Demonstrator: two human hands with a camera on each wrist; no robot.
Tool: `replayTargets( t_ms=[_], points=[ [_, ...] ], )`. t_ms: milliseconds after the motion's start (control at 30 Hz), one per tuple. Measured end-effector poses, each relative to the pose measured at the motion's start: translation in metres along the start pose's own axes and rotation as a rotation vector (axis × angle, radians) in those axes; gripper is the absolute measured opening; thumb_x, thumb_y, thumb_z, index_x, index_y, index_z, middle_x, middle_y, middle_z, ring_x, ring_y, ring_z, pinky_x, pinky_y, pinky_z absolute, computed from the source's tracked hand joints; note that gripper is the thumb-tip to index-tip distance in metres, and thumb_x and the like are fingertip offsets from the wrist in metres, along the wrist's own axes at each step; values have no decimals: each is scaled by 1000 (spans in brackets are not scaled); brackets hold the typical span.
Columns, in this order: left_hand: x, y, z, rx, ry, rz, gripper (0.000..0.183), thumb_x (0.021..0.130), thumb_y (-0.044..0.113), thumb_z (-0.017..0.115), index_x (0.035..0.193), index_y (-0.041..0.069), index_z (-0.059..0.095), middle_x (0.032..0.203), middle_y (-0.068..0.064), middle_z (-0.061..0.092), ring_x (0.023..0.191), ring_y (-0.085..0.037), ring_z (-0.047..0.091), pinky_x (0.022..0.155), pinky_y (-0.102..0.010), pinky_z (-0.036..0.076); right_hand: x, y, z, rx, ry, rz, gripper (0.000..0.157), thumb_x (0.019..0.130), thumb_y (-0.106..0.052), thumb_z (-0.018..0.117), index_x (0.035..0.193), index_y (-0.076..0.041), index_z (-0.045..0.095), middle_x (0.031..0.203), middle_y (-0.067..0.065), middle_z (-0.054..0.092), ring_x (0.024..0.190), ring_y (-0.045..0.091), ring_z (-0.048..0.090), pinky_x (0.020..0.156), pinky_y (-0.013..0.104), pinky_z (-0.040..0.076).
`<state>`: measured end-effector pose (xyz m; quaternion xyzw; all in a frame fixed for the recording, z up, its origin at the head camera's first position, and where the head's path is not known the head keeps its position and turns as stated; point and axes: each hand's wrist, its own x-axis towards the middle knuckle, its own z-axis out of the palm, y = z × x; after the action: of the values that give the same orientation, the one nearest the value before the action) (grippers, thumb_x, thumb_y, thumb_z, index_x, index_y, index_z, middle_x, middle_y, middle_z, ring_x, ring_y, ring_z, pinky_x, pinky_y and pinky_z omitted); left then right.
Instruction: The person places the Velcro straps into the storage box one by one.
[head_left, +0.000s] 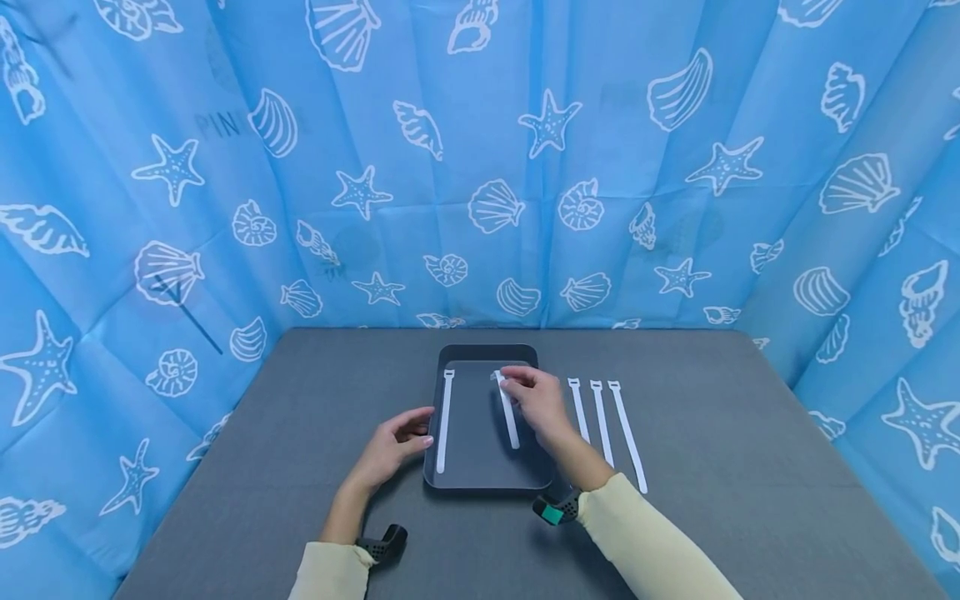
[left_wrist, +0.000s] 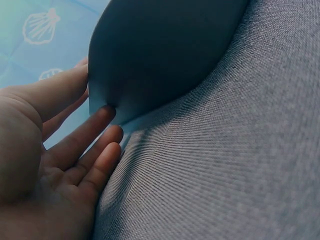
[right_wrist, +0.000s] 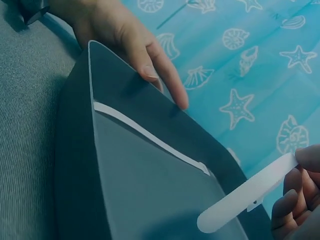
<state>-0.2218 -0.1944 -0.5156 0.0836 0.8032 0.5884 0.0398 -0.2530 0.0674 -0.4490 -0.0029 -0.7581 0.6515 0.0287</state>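
A dark grey tray (head_left: 483, 354) lies on the grey table. One white strap (head_left: 444, 421) lies flat along the tray's left side; it shows in the right wrist view as the strap (right_wrist: 150, 137). My right hand (head_left: 534, 398) pinches the head end of a second white strap (head_left: 509, 421) over the tray's middle; the right wrist view shows this strap (right_wrist: 245, 197) held by the fingertips (right_wrist: 310, 159). My left hand (head_left: 397, 442) rests with straight fingers against the tray's left rim (left_wrist: 100, 100); its fingers (left_wrist: 95, 135) touch the tray's outer wall.
Three more white straps (head_left: 603, 421) lie side by side on the table right of the tray. A blue curtain with shells and starfish (head_left: 480, 167) closes in the table on three sides. Black wrist mounts sit on both forearms.
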Motion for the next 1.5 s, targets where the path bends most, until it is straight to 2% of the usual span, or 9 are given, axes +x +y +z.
replayTargets(
  t_ms=[267,433,800,967,1200,1500],
  points=[
    [-11,32,-1,11,-40,-6,49,91,7,67,138,3,52,126,-14,59,112,-31,55,90,-37,45,7,12,10,10,-13,51,22,94,-12,65,113,-5,70,88,8,64,75,25,58,59,28,45],
    [-13,37,-2,22,-42,-5,48,92,6,67,138,4,53,125,-14,60,112,-31,55,90,-37,44,9,21,13,-20,-25,68,20,94,-12,64,112,-6,71,87,7,65,73,23,59,57,27,45],
    [-12,34,-2,16,-35,17,47,91,5,67,136,3,54,123,-14,60,108,-29,56,89,-39,45,7,26,17,-143,-58,88,20,94,-9,63,112,-4,70,90,7,65,73,21,61,59,29,47],
    [-13,35,-1,14,-25,14,46,91,6,67,136,4,55,123,-14,61,108,-29,56,88,-38,45,10,27,20,-179,-84,94,19,92,-6,63,110,-2,70,85,6,65,71,21,61,58,29,47],
    [1,-1,0,1,7,23,46,89,14,71,133,16,59,120,-3,62,107,-23,57,89,-39,45,16,33,26,-234,-81,82,16,87,-1,67,102,-1,72,79,5,65,62,15,59,54,27,46],
    [1,-1,-1,2,5,18,46,89,13,71,133,17,60,119,-4,63,106,-23,57,89,-39,46,23,37,32,-389,-98,45,16,85,1,69,100,-3,73,92,8,68,70,15,63,63,29,52]
  ],
)
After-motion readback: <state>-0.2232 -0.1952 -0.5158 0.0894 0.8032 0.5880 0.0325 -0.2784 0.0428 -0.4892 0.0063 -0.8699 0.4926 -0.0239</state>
